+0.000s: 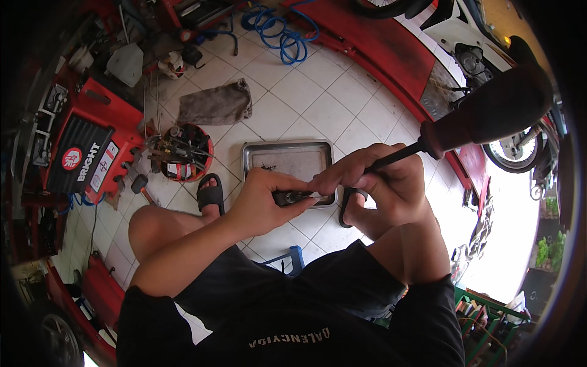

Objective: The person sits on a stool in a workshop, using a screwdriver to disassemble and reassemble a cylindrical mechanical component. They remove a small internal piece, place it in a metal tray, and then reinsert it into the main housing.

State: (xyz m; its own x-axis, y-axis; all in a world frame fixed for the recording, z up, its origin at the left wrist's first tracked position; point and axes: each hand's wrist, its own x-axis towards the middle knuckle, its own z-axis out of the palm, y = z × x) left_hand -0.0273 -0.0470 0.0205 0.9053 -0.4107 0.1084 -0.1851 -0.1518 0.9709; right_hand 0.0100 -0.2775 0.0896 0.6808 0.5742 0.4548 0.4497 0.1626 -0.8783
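Observation:
My left hand [262,199] is closed, its thumb and fingers pinching a small dark metal part [286,197]. My right hand [391,186] meets it from the other side, closed around the shaft of a large screwdriver [489,116]. The thick dark handle points up and to the right, close to the camera. Fingers of the right hand hide the screwdriver's tip, so I cannot tell whether it touches the part. Beneath both hands, a shallow metal tray [287,145] lies on the floor between my feet, with small dark pieces [268,167] near its left side.
A red tub of tools [208,160] stands left of the tray, near a hammer [140,185]. Beyond lie a grey cloth [215,103] and a coiled blue hose [287,40]. A red machine [92,134] is at left; a red platform [379,55] and motorcycles [474,61] are at right.

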